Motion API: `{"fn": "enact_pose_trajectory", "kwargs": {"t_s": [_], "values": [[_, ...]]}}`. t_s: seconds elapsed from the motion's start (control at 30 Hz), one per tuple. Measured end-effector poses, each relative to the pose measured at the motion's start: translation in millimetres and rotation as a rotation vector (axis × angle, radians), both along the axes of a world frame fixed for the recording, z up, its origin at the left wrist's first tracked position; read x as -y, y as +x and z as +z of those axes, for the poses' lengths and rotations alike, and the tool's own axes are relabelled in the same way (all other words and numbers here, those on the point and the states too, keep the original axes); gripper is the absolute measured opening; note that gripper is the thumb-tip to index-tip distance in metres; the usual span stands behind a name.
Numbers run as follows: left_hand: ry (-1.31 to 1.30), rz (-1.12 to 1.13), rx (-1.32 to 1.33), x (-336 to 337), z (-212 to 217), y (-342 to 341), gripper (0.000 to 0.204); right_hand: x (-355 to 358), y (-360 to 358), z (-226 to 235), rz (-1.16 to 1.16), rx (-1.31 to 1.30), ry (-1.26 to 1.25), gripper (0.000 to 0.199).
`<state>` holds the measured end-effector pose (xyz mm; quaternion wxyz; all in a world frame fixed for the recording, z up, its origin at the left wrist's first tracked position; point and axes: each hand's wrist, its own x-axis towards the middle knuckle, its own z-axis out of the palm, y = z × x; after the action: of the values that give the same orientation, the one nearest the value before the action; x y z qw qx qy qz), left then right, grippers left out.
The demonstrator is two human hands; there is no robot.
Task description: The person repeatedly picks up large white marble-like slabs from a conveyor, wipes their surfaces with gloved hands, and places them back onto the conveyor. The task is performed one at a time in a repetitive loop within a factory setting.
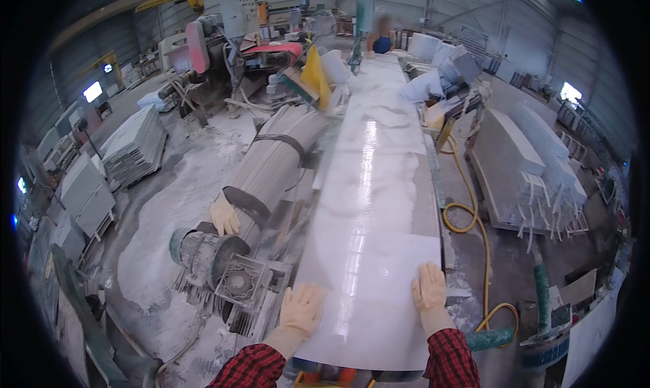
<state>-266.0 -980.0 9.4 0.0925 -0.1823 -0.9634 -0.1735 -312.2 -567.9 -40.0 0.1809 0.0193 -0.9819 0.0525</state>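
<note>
Now I see both gloved hands, left hand (302, 309) and right hand (429, 290), fingers flat, gripping nothing, on glossy slab (369, 252); wet slab may slip, jam fingers.

The person wears a shirt with long sleeves in a red and black check pattern. The left hand (302, 310) and the right hand (430, 294) each wear a pale cream rubber glove, whose cuff reaches to the sleeve.
</note>
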Motion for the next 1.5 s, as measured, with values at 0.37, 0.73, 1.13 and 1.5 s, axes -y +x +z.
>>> {"fn": "enact_pose_trajectory", "kwargs": {"t_s": [0.37,0.73,1.13,1.5], "values": [[-0.053,-0.017,-0.122,5,6,7,0.040,-9,-71,-7,-0.034,-0.062,-0.116,0.059],[-0.037,-0.008,0.060,9,-16,7,0.052,38,147,11,-0.083,-0.058,-0.059,0.061],[-0.113,-0.104,-0.101,22,-46,7,0.055,97,303,19,-0.419,0.090,-0.239,0.058],[-0.139,-0.076,0.033,25,-42,10,0.057,123,321,49,-0.509,0.127,-0.338,0.056]]}}
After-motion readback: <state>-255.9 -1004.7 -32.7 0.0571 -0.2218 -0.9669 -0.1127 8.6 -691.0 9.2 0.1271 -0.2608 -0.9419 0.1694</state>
